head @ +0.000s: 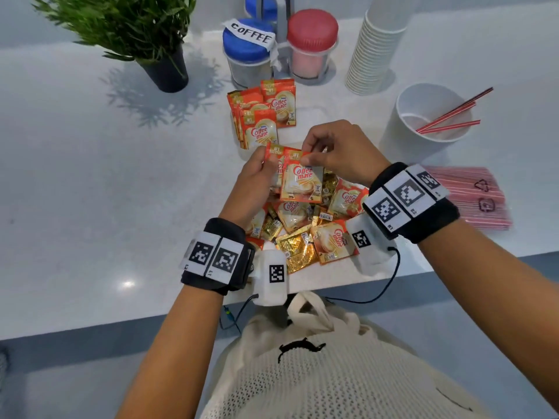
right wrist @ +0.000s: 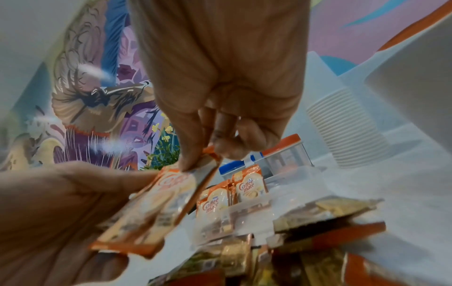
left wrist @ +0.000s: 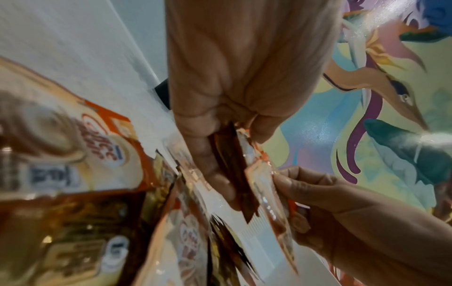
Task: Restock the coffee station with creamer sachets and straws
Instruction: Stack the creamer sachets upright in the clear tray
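Observation:
My left hand (head: 257, 176) grips a small bunch of orange creamer sachets (head: 301, 181) above a loose pile of sachets (head: 311, 228) near the counter's front edge. My right hand (head: 329, 149) pinches the top edge of the front sachet (right wrist: 171, 185) in that bunch. In the left wrist view the left fingers (left wrist: 210, 154) clamp the sachets (left wrist: 259, 183) edge-on, with the right hand (left wrist: 318, 193) beside them. A row of sachets (head: 263, 113) stands upright in a clear tray behind the pile. A white cup (head: 429, 119) on the right holds three red straws (head: 450, 117). A pack of straws (head: 472, 195) lies by my right wrist.
A blue-lidded jar labelled COFFEE (head: 249, 52) and a red-lidded jar (head: 311, 43) stand at the back. A tall stack of paper cups (head: 375, 52) rises at the right rear, a potted plant (head: 142, 34) at the left rear. The counter edge (head: 121, 319) runs below my wrists.

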### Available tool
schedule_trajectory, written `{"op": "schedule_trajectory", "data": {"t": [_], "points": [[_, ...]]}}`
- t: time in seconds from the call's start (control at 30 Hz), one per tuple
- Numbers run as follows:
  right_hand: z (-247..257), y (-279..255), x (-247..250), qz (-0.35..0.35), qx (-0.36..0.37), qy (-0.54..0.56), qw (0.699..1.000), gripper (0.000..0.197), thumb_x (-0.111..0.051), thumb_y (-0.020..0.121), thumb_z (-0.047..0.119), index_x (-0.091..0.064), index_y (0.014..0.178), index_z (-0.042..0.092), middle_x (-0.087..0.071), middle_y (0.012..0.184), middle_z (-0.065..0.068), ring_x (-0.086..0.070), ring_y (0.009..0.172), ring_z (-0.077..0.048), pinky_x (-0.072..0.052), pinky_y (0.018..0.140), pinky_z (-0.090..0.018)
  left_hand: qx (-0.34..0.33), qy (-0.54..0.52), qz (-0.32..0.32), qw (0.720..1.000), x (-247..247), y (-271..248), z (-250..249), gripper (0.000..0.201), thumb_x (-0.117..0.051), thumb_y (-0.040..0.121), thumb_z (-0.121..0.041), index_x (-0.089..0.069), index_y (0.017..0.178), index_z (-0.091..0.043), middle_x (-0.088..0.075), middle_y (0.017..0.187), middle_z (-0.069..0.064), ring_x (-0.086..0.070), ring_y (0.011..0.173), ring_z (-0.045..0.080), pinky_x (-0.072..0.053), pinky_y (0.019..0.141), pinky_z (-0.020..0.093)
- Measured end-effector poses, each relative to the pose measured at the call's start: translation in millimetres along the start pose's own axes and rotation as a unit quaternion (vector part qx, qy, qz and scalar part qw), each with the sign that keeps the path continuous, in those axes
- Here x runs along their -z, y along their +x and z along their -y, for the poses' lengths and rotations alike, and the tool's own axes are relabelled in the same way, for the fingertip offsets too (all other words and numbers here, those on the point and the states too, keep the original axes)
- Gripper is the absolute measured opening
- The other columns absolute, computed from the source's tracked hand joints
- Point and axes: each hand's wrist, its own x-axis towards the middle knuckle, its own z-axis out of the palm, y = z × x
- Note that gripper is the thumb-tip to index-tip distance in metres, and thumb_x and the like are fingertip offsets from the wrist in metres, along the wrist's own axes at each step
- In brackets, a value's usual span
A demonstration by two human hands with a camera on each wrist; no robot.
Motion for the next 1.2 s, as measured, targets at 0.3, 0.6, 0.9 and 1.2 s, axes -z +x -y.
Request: {"op": "schedule_trajectory", "data": {"t": [0.3, 0.6, 0.9, 1.2], "points": [[3, 18, 3, -0.051, 0.015, -0.008, 0.999, 0.008, -0.071, 0.076, 0.009, -0.065, 0.076, 0.004, -0.052, 0.059, 0.012, -0.051, 0.047, 0.003, -0.039, 0.052, -0.007, -0.022, 0.028, 0.015, 0.999, -8, 7, -6, 0.045, -0.047, 0.096, -0.014, -0.031, 0.138, -0.019, -0.056, 0.123, -0.001, -0.058, 0.111, 0.017, -0.051, 0.093, 0.033], [-6, 32, 3, -0.042, -0.043, 0.144, 0.988, 0.032, -0.07, 0.079, 0.01, -0.059, 0.109, 0.006, -0.059, 0.083, -0.002, -0.057, 0.05, -0.005, -0.045, 0.045, -0.016, -0.044, 0.034, -0.05, 0.997, -11, 40, -21, 0.057, -0.036, 0.096, -0.027, -0.014, 0.148, -0.018, -0.038, 0.147, 0.007, -0.041, 0.133, 0.025, -0.039, 0.107, 0.048], [-6, 69, 21, -0.096, -0.042, 0.152, 0.983, 0.017, -0.072, 0.075, 0.003, -0.057, 0.077, 0.011, -0.059, 0.069, -0.005, -0.056, 0.053, -0.01, -0.045, 0.049, -0.02, -0.089, 0.154, -0.099, 0.979, -4, 76, -51, 0.038, -0.045, 0.095, -0.015, -0.038, 0.132, -0.008, -0.045, 0.135, 0.012, -0.043, 0.125, 0.022, -0.037, 0.108, 0.038], [-36, 103, 13, -0.123, -0.098, 0.037, 0.987, 0.016, -0.072, 0.071, 0.004, -0.06, 0.081, 0.008, -0.063, 0.082, -0.013, -0.06, 0.075, -0.025, -0.054, 0.08, -0.046, 0.025, 0.212, -0.183, 0.959, 5, 96, -39, 0.093, -0.074, 0.074, -0.027, -0.015, 0.144, -0.012, -0.027, 0.143, 0.016, -0.023, 0.135, 0.03, -0.026, 0.11, 0.038]]}}
